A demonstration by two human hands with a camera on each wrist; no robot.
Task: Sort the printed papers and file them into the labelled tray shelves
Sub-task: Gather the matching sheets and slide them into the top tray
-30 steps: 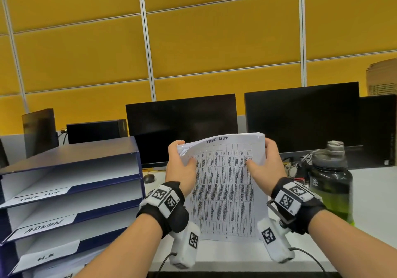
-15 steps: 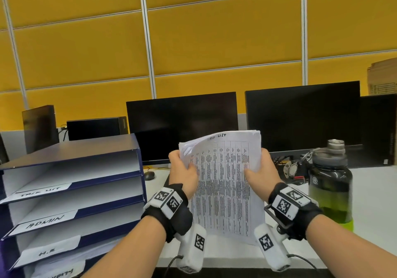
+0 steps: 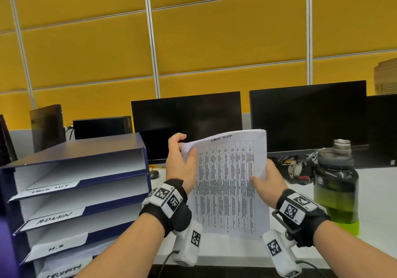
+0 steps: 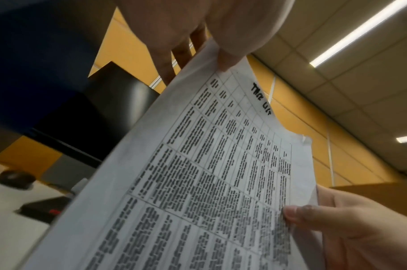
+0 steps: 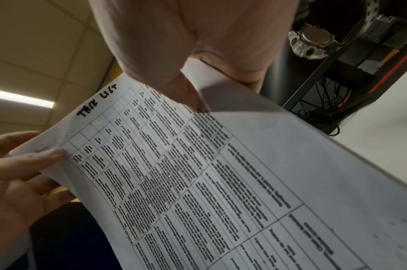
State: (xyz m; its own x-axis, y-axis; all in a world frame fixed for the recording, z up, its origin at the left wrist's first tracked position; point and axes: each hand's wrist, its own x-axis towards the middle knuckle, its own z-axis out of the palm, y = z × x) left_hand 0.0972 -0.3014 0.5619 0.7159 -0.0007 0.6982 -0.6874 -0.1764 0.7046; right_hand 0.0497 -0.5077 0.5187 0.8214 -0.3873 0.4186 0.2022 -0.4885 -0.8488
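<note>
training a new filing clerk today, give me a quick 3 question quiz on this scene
1. True or false: the stack of papers is held by both the left hand and the right hand.
2. Which shelf label matches the handwriting on the top sheet? A) ADMIN B) TASK LIST C) H.R
3. What stands on the desk to the right of the papers?

Key:
1. True; each hand pinches a side edge.
2. B; the sheet reads TASK LIST, as does the top shelf of the tray shelves.
3. A dark water bottle holding green liquid.
</note>
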